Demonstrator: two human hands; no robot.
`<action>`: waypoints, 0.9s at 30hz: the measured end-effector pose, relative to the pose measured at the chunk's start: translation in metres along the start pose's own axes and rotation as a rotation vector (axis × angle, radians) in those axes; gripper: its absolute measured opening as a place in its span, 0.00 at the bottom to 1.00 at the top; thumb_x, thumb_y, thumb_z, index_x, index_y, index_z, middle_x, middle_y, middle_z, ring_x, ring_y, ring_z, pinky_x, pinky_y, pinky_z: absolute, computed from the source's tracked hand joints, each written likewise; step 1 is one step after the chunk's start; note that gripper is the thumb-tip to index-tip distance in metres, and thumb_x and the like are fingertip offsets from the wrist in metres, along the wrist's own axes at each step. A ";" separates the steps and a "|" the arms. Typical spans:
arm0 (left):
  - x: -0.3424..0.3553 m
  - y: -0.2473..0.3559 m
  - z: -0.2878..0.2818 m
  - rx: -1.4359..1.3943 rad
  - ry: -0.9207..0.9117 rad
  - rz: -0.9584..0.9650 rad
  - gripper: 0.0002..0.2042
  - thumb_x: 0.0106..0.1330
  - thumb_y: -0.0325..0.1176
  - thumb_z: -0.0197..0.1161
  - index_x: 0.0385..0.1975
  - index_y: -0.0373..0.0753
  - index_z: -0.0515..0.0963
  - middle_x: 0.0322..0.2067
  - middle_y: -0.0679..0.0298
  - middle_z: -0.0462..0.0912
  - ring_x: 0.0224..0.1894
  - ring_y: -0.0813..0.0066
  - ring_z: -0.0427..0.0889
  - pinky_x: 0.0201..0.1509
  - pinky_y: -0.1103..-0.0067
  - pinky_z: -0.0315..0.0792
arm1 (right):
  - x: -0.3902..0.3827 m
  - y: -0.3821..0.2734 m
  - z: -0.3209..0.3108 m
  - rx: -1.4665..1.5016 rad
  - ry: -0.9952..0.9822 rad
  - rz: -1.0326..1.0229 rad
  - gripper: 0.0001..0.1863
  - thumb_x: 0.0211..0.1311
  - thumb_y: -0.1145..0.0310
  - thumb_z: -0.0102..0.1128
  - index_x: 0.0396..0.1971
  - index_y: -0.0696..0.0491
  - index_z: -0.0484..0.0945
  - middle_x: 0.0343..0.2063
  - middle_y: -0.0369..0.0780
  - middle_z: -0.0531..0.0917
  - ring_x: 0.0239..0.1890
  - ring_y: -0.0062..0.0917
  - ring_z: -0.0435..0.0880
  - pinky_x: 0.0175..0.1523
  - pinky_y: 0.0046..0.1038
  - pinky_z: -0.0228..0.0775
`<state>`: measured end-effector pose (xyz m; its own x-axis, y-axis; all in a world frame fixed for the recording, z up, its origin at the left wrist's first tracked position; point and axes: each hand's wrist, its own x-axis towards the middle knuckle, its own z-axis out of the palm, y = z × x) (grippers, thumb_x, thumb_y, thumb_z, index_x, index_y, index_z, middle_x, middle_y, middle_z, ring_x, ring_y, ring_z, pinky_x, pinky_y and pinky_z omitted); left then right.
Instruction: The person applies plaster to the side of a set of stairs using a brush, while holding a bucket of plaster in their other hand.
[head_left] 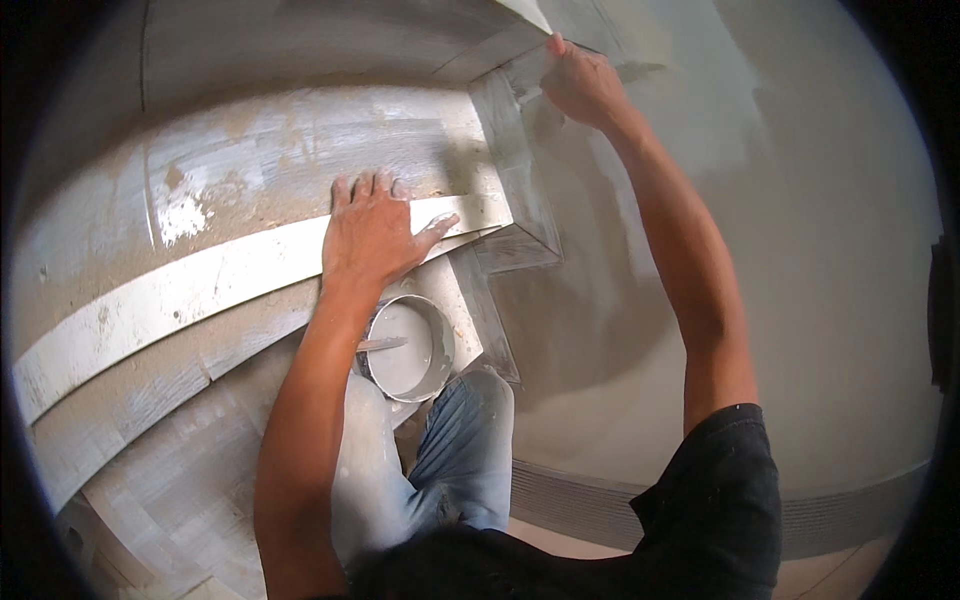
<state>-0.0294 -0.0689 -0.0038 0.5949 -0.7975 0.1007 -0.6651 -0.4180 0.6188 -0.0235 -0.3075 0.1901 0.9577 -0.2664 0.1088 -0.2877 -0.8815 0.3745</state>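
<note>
The left arm reaches straight forward from the lower edge, and the left hand (370,228) lies palm down across the white strip (235,265) along the step's edge, fingertips on the dusty tread (290,135) beyond and thumb out to the right; its grip is spread, with nothing in it. The right arm stretches farther out, slightly bent, from a black sleeve (715,490); the right hand (583,85) is at the upper corner where the stepped skirting (520,175) meets the grey wall (800,270). The fingers there are curled with the thumb pointing away, but their tips are hidden, so I cannot tell whether that grip pinches anything. The white strip runs from the far left up to the skirting, under the left hand. The bucket (441,350), holding pale paste (410,325) and a stick (382,344), stands just right of the left forearm, in front of the jeans (465,430), and fills much of the space between forearm and skirting. The left forearm hides part of the lower step (140,410).
</note>
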 end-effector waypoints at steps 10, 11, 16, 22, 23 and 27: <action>-0.001 0.010 0.005 0.109 0.096 0.054 0.35 0.66 0.61 0.50 0.52 0.30 0.76 0.55 0.47 0.75 0.58 0.52 0.71 0.64 0.61 0.59 | -0.172 0.050 -0.054 0.026 0.433 0.072 0.10 0.53 0.71 0.63 0.32 0.54 0.71 0.30 0.46 0.79 0.30 0.42 0.80 0.34 0.39 0.72; -0.003 0.004 0.002 0.117 0.112 0.043 0.34 0.66 0.60 0.51 0.52 0.30 0.76 0.54 0.47 0.75 0.58 0.52 0.71 0.64 0.61 0.60 | -0.195 0.032 -0.057 0.048 0.450 0.166 0.09 0.54 0.72 0.63 0.32 0.54 0.71 0.31 0.45 0.79 0.30 0.39 0.81 0.34 0.38 0.73; -0.002 0.026 0.001 0.082 0.114 0.095 0.29 0.66 0.55 0.54 0.49 0.31 0.77 0.50 0.46 0.76 0.54 0.50 0.73 0.61 0.62 0.62 | -0.250 0.009 -0.018 0.111 0.821 0.258 0.12 0.51 0.77 0.65 0.34 0.55 0.73 0.36 0.44 0.80 0.38 0.37 0.82 0.41 0.35 0.77; -0.001 0.020 0.009 0.059 0.161 0.094 0.26 0.65 0.52 0.57 0.49 0.33 0.77 0.51 0.45 0.75 0.53 0.46 0.72 0.61 0.62 0.64 | -0.139 -0.002 0.058 0.536 1.125 0.361 0.10 0.57 0.80 0.52 0.39 0.56 0.74 0.37 0.47 0.78 0.37 0.42 0.79 0.41 0.41 0.72; 0.000 0.018 0.012 0.050 0.165 0.116 0.26 0.65 0.52 0.57 0.49 0.33 0.77 0.52 0.45 0.75 0.54 0.46 0.72 0.61 0.61 0.64 | -0.141 0.000 0.059 0.544 1.157 0.389 0.10 0.57 0.80 0.52 0.40 0.56 0.74 0.36 0.48 0.77 0.36 0.42 0.79 0.41 0.41 0.72; -0.005 -0.007 0.000 0.050 0.168 0.104 0.25 0.65 0.50 0.58 0.49 0.33 0.77 0.53 0.43 0.75 0.55 0.45 0.72 0.62 0.61 0.64 | -0.193 -0.024 0.078 0.327 1.241 0.514 0.14 0.54 0.83 0.55 0.41 0.56 0.74 0.38 0.48 0.77 0.39 0.42 0.79 0.44 0.38 0.74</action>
<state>-0.0277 -0.0622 -0.0088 0.5861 -0.7554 0.2929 -0.7460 -0.3621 0.5589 -0.2018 -0.2650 0.0880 0.0716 -0.2199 0.9729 -0.4291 -0.8873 -0.1690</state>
